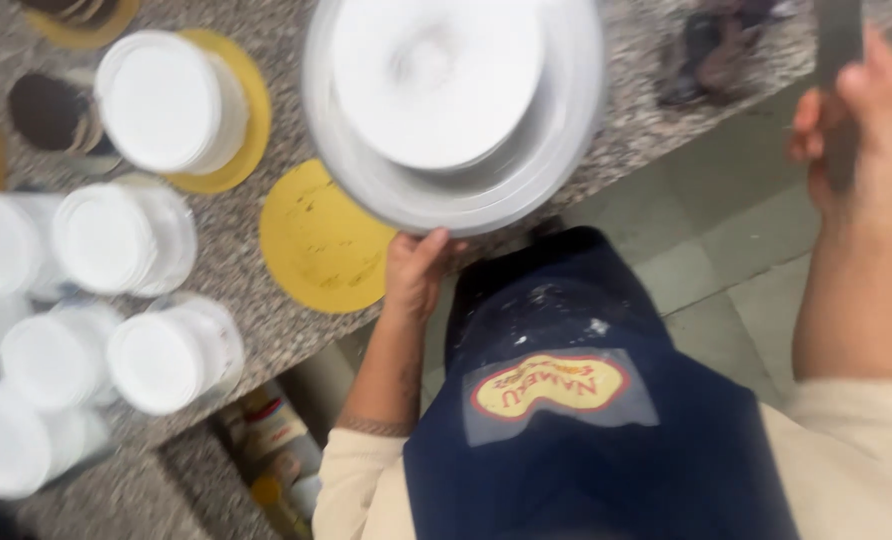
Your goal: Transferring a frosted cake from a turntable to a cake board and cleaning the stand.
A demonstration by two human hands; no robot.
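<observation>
A white frosted round cake (436, 75) sits on a grey turntable (541, 160) at the edge of a speckled granite counter (646, 100). The turntable looks blurred. My left hand (416, 270) touches the turntable's near rim from below. My right hand (861, 125) is raised off to the right over the floor, shut on the handle of a long metal spatula (838, 40) that runs up out of the frame. I wear a dark blue apron (586, 420).
Several white frosted cakes (171, 100) stand at the left, one on a yellow board. An empty yellow cake board (316, 240) lies beside the turntable. A dark object (716, 45) rests at the counter's far right. Jars (276, 440) sit on a shelf below. Grey floor tiles (716, 240) lie right.
</observation>
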